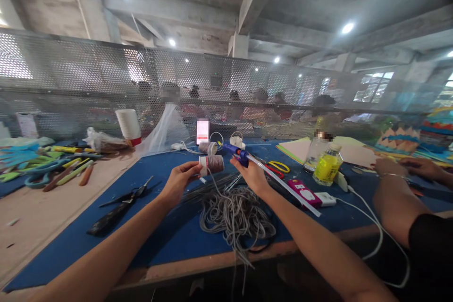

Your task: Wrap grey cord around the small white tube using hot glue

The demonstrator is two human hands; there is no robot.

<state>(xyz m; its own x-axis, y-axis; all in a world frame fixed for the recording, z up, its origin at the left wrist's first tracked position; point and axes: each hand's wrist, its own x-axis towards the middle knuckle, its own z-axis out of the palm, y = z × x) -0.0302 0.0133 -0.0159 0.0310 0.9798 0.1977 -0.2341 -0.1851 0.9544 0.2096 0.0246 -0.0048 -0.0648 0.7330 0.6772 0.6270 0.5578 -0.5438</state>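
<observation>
My left hand [184, 178] pinches the white end of a small cord-wrapped cup [213, 164], which lies sideways in the air above the table. A grey cord runs from it down to a loose pile of grey cord [235, 217] near the front edge. My right hand [252, 172] is closed round a blue glue gun [241, 155], its nozzle pointing left towards the cup. A clear glue stick [286, 186] sticks out of the gun's back and slants down to the right. Another wrapped cup [208, 148] is just behind.
Black-handled scissors [116, 212] are on the blue mat at left, with more tools and stacked paper cups [128, 125] beyond. At right are a pink box [303, 192], a yellow-labelled bottle [327, 166], cables and another person's hands [392, 167]. A perforated screen [212, 75] stands behind.
</observation>
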